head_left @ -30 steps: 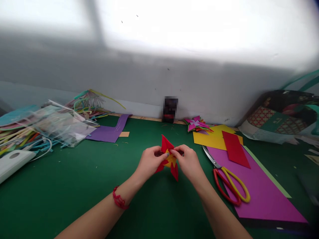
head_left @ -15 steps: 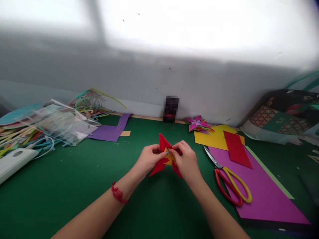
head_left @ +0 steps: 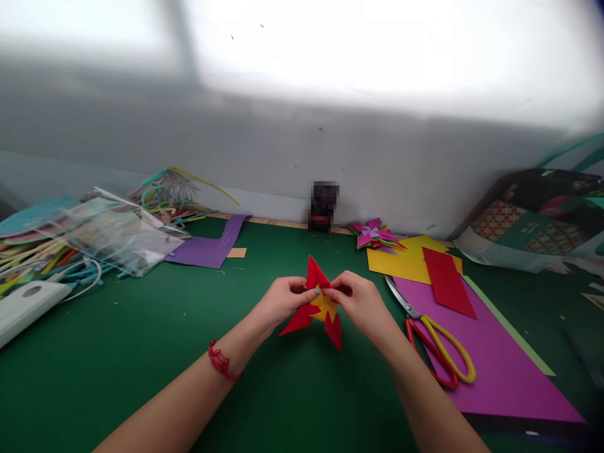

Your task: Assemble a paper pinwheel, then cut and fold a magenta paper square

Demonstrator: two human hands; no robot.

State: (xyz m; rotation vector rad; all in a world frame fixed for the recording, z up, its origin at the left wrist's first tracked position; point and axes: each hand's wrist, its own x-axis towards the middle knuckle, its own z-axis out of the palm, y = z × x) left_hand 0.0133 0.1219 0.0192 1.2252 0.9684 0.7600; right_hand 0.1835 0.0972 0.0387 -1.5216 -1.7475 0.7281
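Left hand (head_left: pixel 285 297) and right hand (head_left: pixel 357 298) both pinch a red-and-yellow paper star (head_left: pixel 323 308) near its centre, over the green surface (head_left: pixel 141 333). Compared with half a second ago, it is turned to show more of its yellow, which suggests the fingers are adjusting its centre. To the right, scissors (head_left: pixel 411 311) overlap a magenta sheet (head_left: pixel 500 371); folded stars (head_left: pixel 372 233) lie near the pale wall (head_left: pixel 255 138).

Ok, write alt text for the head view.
A person's left hand and right hand hold a red-and-yellow folded star over a green tabletop. Scissors lie partly on a magenta sheet at right; colourful pointed pieces are piled by the wall.
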